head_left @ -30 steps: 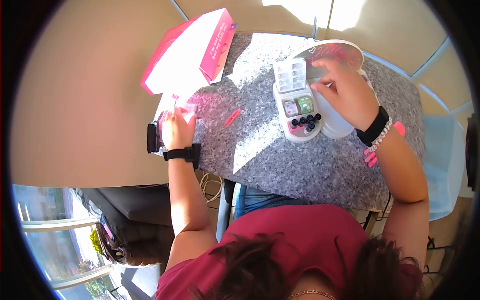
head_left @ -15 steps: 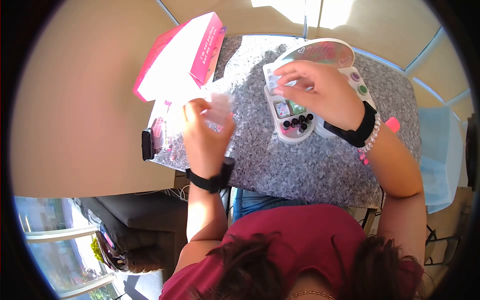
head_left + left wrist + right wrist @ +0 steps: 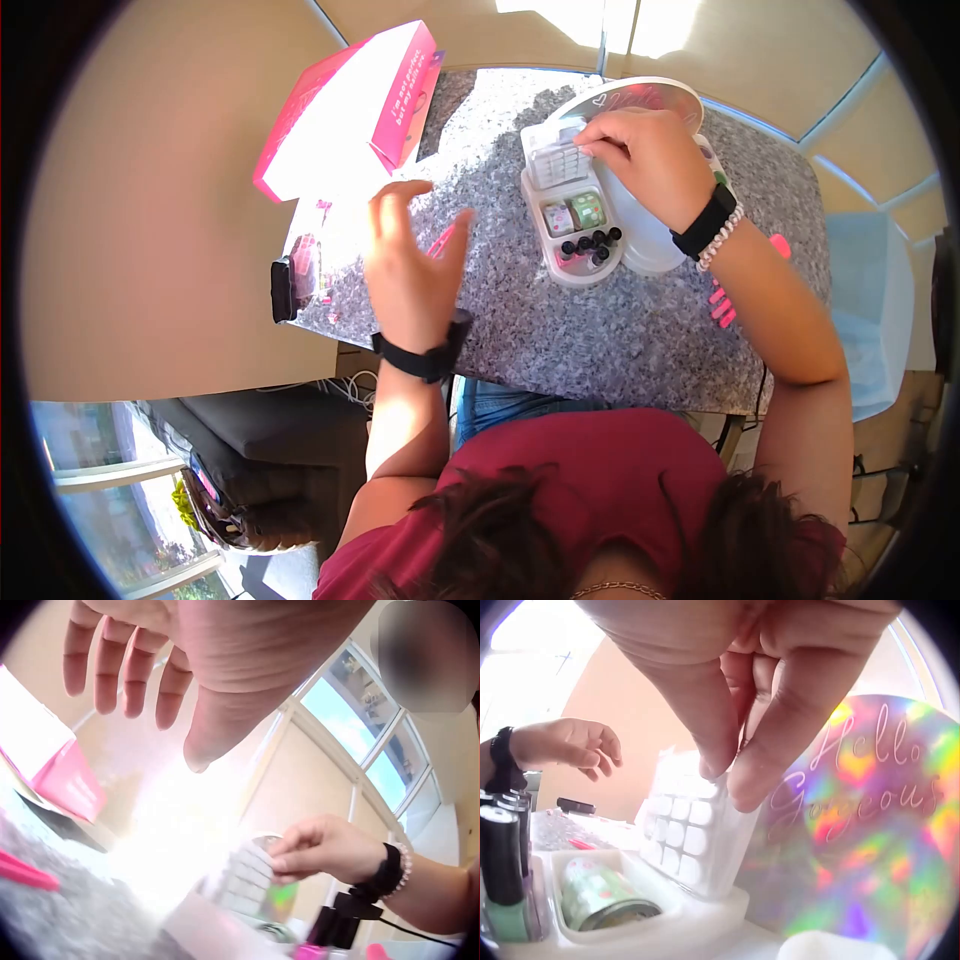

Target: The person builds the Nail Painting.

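My right hand [image 3: 655, 155] pinches the top edge of a clear sheet of small rounded tabs [image 3: 676, 836] between thumb and fingertips. The sheet stands nearly upright over the back left part of a white organizer tray [image 3: 540, 245], in front of its shiny round "Hello Gorgeous" panel [image 3: 862, 817]. In the tray are a green patterned roll [image 3: 600, 892] and several black-capped nail polish bottles [image 3: 586, 245]. My left hand [image 3: 410, 260] hovers over the table left of the tray, fingers spread and holding nothing; the left wrist view shows its fingers [image 3: 133, 671] apart.
A pink and white box [image 3: 350, 105] lies at the back left. Pink tweezers [image 3: 441, 241] rest on the speckled table [image 3: 560, 345], partly behind my left hand. At the left edge is a black-ended clear package [image 3: 285, 290]. Pink pieces [image 3: 722, 304] lie right of the tray.
My left hand lifted the sheet from the table's left side and no longer holds it. The right hand now has the sheet and has moved it onto the tray's back left part.
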`<state>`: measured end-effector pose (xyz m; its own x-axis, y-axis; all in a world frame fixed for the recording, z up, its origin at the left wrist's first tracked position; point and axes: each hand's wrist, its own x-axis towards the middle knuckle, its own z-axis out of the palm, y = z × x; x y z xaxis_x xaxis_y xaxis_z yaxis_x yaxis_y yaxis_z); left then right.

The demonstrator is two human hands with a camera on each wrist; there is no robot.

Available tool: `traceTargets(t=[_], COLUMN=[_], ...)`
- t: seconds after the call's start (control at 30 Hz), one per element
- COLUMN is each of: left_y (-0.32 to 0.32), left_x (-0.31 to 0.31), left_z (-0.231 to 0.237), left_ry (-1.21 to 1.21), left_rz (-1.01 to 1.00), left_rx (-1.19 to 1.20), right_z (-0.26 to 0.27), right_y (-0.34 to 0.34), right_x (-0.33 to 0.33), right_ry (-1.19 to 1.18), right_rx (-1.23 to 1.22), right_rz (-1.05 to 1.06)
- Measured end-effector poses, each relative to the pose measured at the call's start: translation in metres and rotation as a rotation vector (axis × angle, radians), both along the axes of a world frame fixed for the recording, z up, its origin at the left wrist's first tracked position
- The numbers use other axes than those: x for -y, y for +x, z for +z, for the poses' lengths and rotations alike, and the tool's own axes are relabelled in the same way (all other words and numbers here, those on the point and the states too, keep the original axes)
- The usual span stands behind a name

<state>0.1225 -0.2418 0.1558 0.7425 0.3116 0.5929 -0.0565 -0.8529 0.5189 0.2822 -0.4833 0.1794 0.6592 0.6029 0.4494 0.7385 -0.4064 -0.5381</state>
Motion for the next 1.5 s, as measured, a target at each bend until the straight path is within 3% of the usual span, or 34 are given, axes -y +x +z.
traceTargets(t=[0.33,0.43,0.5,0.63,0.73,0.77,0.93,1.0,1.03,1.13,1.2,1.3,1.4,1.5], left_y=[-0.035,-0.042,-0.043,-0.044,-0.045,-0.042,-0.039,-0.037,-0.037,-0.027,-0.018,-0.008,-0.012,-0.016], left_x=[-0.128,-0.162,-0.172,-0.173,-0.173,-0.155,-0.106,-0.084,-0.081,-0.104,-0.144,-0.196,-0.197,-0.155], left_z=[-0.038,-0.048,-0.051,-0.066,-0.08,-0.065,-0.045,-0.027,-0.028,-0.036,-0.048,-0.085,-0.096,-0.075], left_ry=[0.377,0.38,0.33,0.328,0.34,0.223,0.107,-0.118,-0.145,-0.106,-0.065,0.196,0.227,0.173], left_rz=[0.54,0.597,0.654,0.553,0.378,0.356,0.202,0.094,0.004,-0.04,0.033,0.278,0.244,0.193], left_rx=[-0.156,-0.273,-0.482,-0.629,-0.478,-0.505,-0.47,-0.644,-0.61,-0.433,-0.549,-0.676,-0.73,-0.762], right_z=[-0.022,-0.017,-0.015,-0.013,-0.014,-0.013,-0.009,-0.006,-0.004,0.001,0.003,0.009,0.009,0.006], right_y=[0.004,-0.004,-0.01,-0.017,-0.02,-0.022,-0.03,-0.033,-0.034,-0.038,-0.041,-0.049,-0.051,-0.052], right_x=[-0.003,-0.003,-0.001,0.003,0.006,0.007,0.011,0.013,0.013,0.016,0.018,0.019,0.022,0.024], right_ry=[-0.124,-0.164,-0.206,-0.201,-0.19,-0.189,-0.173,-0.122,-0.122,-0.1,-0.092,-0.078,-0.086,-0.074], right_rx=[0.082,0.141,0.162,0.152,0.125,0.109,0.116,0.082,0.082,0.045,0.101,0.072,0.075,0.087], right_rz=[-0.054,-0.066,-0.085,-0.096,-0.106,-0.106,-0.087,-0.077,-0.075,-0.093,-0.097,-0.095,-0.1,-0.119])
